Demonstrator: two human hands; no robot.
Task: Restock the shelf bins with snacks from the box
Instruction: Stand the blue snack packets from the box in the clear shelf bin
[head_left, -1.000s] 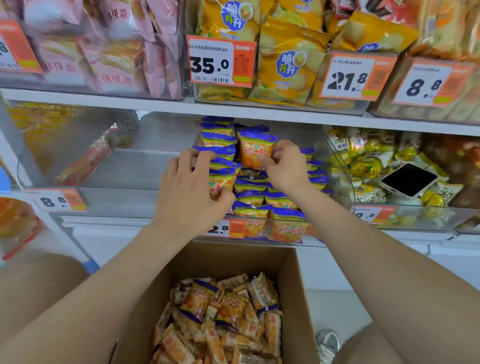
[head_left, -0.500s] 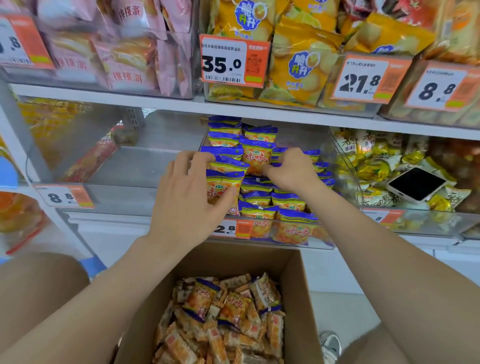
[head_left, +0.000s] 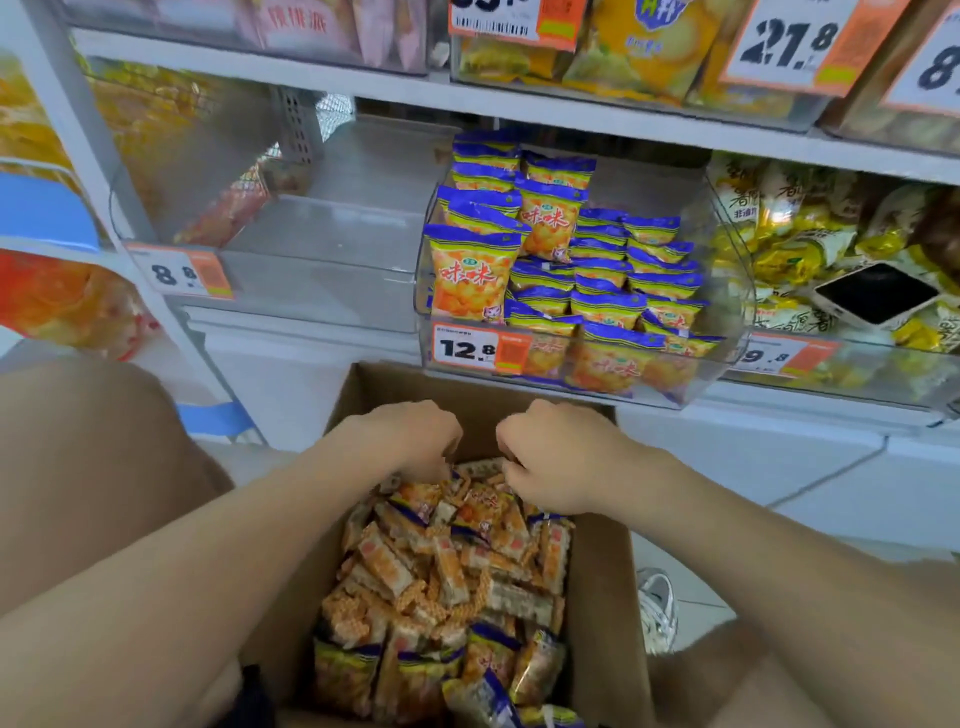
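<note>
Middle bin (head_left: 730, 270): snack packs (head_left: 550, 223) stacked high at left, lower at right, leaving open room beneath the upper shelf (head_left: 571, 117) there. Left bin (head_left: 332, 234): floor mostly bare, reachable over its low front wall. Box (head_left: 597, 571): top open.

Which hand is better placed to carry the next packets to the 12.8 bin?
The right hand, slightly: it and the left hand dig into the box's packets, but it sits more directly below the bin.

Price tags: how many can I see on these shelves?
6. Top row: the tag cut off at the top, the 21.8 tag, the tag at the right edge. Below: the 8.8 tag, the 12.8 tag, the 9.8 tag. Others may lie outside the frame.
</note>
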